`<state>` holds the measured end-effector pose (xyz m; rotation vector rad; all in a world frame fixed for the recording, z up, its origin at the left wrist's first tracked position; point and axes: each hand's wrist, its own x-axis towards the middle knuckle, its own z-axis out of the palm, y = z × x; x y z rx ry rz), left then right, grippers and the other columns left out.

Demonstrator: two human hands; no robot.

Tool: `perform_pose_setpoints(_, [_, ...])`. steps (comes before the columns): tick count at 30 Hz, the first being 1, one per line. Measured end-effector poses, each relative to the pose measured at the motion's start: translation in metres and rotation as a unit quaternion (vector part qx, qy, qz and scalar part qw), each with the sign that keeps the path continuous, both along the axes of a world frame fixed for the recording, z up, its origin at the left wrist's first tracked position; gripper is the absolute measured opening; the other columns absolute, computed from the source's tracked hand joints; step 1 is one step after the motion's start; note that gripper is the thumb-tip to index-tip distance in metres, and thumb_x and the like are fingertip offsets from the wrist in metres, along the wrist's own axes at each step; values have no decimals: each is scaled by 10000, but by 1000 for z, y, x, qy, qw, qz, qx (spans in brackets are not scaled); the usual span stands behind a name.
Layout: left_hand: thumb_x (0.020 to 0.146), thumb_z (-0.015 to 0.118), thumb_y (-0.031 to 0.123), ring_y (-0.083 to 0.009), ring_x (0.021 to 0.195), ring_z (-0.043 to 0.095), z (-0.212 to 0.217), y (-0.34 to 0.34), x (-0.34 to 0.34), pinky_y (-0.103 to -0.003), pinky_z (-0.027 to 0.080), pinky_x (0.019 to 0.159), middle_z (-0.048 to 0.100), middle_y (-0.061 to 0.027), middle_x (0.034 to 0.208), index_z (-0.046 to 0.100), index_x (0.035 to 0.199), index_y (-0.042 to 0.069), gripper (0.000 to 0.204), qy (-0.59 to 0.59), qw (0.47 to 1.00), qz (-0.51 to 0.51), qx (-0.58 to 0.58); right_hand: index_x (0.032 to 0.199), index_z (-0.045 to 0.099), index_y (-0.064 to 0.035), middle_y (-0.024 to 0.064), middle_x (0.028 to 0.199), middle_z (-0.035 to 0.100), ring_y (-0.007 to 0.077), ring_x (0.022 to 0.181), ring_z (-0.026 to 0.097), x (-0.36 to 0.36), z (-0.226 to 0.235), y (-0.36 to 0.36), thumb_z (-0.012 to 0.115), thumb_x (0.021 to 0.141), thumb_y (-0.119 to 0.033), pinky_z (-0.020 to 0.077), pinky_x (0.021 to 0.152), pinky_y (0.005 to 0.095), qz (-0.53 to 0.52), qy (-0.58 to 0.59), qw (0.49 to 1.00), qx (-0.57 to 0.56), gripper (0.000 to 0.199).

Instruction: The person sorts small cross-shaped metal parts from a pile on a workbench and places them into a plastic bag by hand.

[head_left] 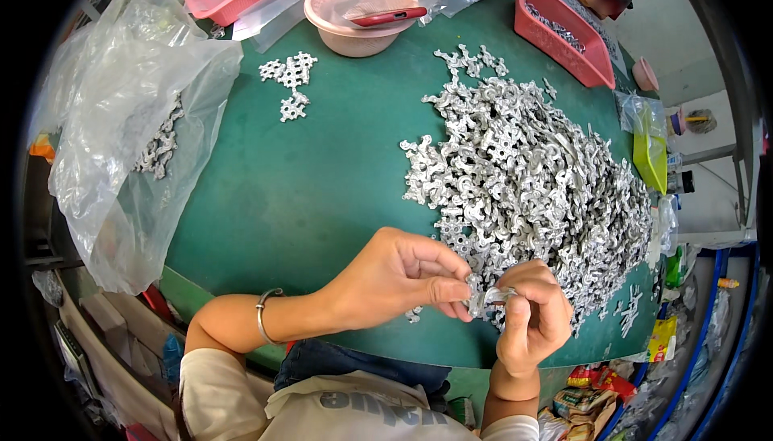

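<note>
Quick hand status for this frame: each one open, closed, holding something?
Left hand: closed, pinching a silvery metal part.
Right hand: closed, pinching silvery metal too; same piece or another, can't tell.

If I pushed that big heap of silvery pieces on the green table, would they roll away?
Rolling seems unlikely: the silvery pieces look irregular and lobed, not round. They may snag on one another, since many overlap. The small cluster lying apart from them would probably slide more easily, as it looks flat and the table looks smooth.
</note>
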<state>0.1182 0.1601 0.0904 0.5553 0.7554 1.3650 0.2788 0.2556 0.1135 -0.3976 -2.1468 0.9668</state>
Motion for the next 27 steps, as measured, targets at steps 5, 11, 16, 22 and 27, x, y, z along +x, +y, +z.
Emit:
perform_pose_setpoints(5, [843,594,84,-175,760,640,-2,-3,-1,-255,514,667,624,-108,856,585,934,-67,176,4,999,19,28,776,509,55,150,677,548,243,583,527,-3,0,-2,562,765,20,442,552,321,5,15,1000,17,64])
perform_pose_setpoints(11, [860,576,109,-142,697,631,6,-7,0,-236,495,592,622,-91,786,595,922,-59,180,47,997,60,1,784,515,55,148,695,565,199,580,527,-5,-4,-6,545,792,18,429,552,298,-12,20,995,-101,48])
perform_pose_setpoints(16, [872,555,114,-140,606,606,11,-5,-7,-242,487,539,608,-101,727,608,876,-77,198,87,994,68,-22,794,535,49,132,720,585,167,614,550,1,-5,-9,564,791,24,433,581,286,67,38,935,-346,38])
perform_pose_setpoints(22, [886,540,175,-82,506,508,0,-4,-5,-215,409,469,584,-58,638,626,803,-58,261,82,992,83,-38,805,550,50,121,707,587,177,654,569,-1,-8,-15,595,757,51,436,619,283,96,20,903,-419,66])
perform_pose_setpoints(27, [895,530,203,-70,505,474,0,0,-4,-213,369,457,557,-35,618,627,789,-42,285,59,993,93,-49,796,546,49,110,714,579,170,637,538,0,-13,-16,622,719,66,423,615,286,107,-13,919,-380,109])
